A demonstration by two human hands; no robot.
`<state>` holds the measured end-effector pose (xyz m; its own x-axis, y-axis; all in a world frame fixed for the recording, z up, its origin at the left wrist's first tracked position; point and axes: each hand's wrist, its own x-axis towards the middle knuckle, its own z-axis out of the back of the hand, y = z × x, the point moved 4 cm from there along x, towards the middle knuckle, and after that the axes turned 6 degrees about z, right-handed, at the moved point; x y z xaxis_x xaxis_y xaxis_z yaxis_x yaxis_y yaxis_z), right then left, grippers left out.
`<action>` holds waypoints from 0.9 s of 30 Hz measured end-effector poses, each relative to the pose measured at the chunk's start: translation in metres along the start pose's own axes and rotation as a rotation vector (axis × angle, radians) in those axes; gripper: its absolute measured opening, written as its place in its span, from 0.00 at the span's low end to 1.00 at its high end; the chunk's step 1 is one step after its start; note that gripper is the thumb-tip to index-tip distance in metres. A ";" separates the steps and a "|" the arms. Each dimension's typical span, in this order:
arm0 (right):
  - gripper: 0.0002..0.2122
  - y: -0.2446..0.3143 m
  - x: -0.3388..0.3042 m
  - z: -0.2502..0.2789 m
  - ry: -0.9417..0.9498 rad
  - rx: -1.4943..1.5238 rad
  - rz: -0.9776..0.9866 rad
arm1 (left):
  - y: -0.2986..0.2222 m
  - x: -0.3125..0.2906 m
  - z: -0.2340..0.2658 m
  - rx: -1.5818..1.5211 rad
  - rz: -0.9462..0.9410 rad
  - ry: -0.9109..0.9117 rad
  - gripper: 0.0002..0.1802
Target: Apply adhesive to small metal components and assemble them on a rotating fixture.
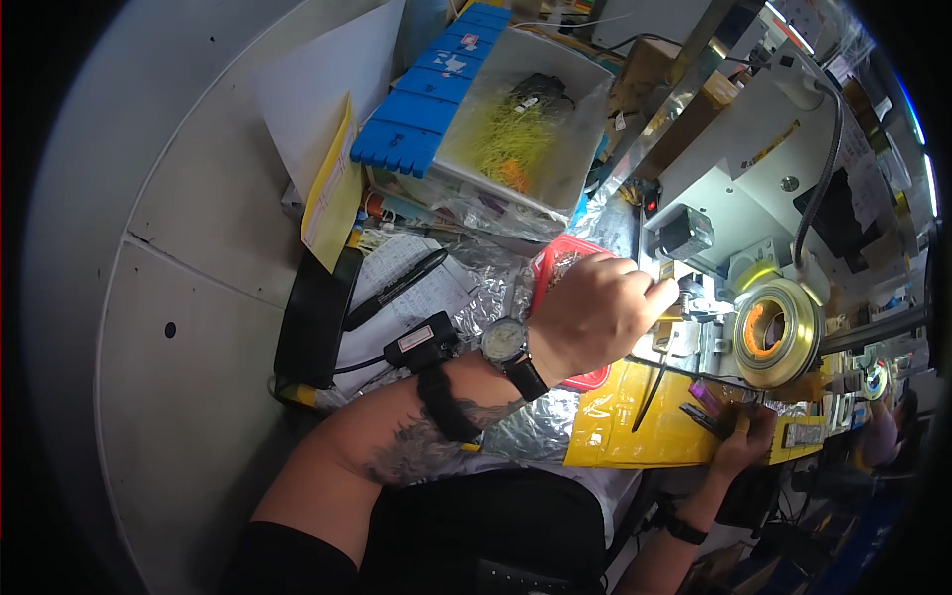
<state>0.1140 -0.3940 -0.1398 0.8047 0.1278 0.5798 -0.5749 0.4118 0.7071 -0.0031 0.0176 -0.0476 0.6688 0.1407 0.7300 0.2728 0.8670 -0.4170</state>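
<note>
A metal mechanism point(702, 300) stands just right of your left hand point(601, 311), whose fingers curl, knuckles up, from a slanting forearm point(405, 446); any grip is hidden. Your right hand point(744, 442) bends its fingers beside a purple item point(705, 398), its hold indiscernible. A red tray point(540, 268) lies partly behind your left hand.

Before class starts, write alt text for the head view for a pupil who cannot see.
A person's left hand is curled at a lit white machine, partly hiding a red tray; the right hand is at the edge of a yellow mat. Beyond, a bin holds yellowish strands.
</note>
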 end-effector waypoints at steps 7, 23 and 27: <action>0.08 0.002 0.000 -0.004 -0.034 0.047 -0.051 | 0.001 -0.002 -0.001 -0.038 0.022 -0.022 0.06; 0.08 0.003 -0.001 -0.003 -0.048 -0.005 -0.033 | 0.002 -0.003 -0.002 -0.025 0.042 0.034 0.08; 0.08 0.007 -0.001 -0.005 -0.060 -0.001 -0.044 | 0.001 -0.004 0.000 -0.040 0.036 -0.018 0.07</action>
<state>0.1101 -0.3870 -0.1372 0.8189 0.0556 0.5712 -0.5389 0.4167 0.7321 -0.0051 0.0174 -0.0508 0.6662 0.1805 0.7236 0.2765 0.8414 -0.4644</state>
